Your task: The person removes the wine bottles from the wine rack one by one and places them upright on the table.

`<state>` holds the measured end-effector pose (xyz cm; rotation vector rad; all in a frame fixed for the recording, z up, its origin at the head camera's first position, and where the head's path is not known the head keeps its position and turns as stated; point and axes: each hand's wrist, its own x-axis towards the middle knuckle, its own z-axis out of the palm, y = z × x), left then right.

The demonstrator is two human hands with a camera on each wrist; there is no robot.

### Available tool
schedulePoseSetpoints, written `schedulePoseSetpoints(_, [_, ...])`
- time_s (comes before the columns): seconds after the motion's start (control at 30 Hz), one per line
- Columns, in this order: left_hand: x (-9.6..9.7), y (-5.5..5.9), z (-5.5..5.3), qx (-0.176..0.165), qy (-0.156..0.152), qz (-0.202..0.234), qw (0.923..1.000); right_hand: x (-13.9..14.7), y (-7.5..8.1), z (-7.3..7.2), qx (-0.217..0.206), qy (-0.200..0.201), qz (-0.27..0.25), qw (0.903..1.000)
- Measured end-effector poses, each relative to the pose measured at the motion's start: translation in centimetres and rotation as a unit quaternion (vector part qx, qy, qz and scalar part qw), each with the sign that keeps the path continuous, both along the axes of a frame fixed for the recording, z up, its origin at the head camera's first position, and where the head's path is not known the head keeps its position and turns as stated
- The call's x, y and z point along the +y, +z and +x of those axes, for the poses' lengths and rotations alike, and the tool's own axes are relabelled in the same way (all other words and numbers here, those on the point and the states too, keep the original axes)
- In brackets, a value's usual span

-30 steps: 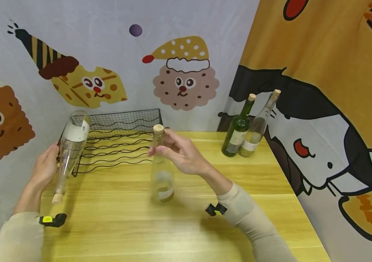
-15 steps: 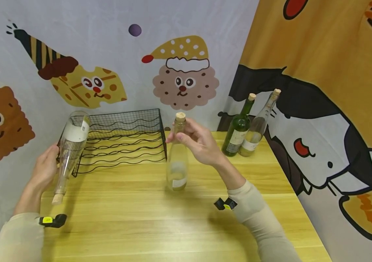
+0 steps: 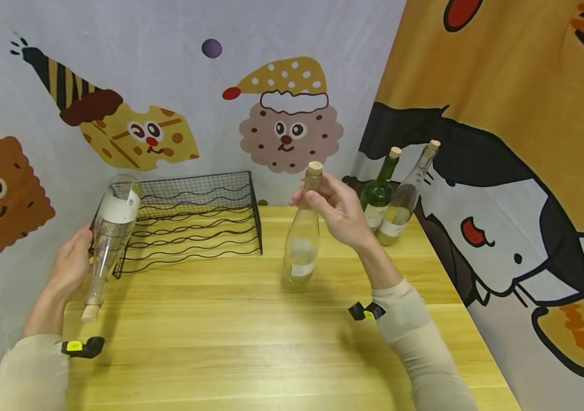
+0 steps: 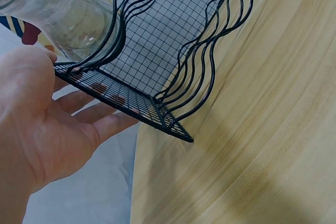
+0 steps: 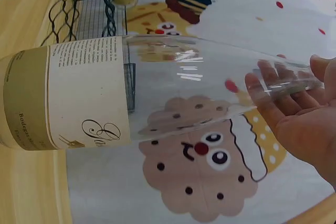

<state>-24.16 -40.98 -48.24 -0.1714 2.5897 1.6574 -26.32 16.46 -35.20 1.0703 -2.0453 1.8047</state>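
Observation:
My right hand [image 3: 340, 211] grips a clear corked wine bottle [image 3: 302, 245] by the neck, near the middle of the table. The bottle stands nearly upright, its base close over the wood. Its cream-and-gold label [image 5: 89, 93] fills the left part of the right wrist view. At the left, my left hand [image 4: 58, 119] rests against the end panel of a black wire wine rack [image 3: 194, 228], its fairly straight fingers visible through the mesh. On the rack's left end lies another clear wine bottle [image 3: 119, 208], its corked neck pointing toward the front.
A green wine bottle [image 3: 378, 194] and another clear wine bottle [image 3: 399, 211] stand corked at the back right, right beside each other. The green one is partly hidden behind my right hand. A cartoon-print cloth [image 3: 292, 34] hangs behind the wooden table [image 3: 209, 354].
My right hand has moved the clear wine bottle right and toward the back, away from the rack. My left hand, the rack and the bottle on it have stayed put.

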Motion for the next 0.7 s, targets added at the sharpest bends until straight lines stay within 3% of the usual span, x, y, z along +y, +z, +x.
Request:
schedulePoseSetpoints(0.33, [0.2, 0.2, 0.0, 0.001, -0.001, 0.003, 1.0000, 2.6, 0.2, -1.7, -0.002, -0.080, -0.007, 0.9968])
schedulePoseSetpoints(0.7, [0.1, 0.2, 0.3, -0.006, -0.005, -0.001, 1.0000, 4.7, 0.1, -3.4, -0.007, -0.163, -0.004, 0.9867])
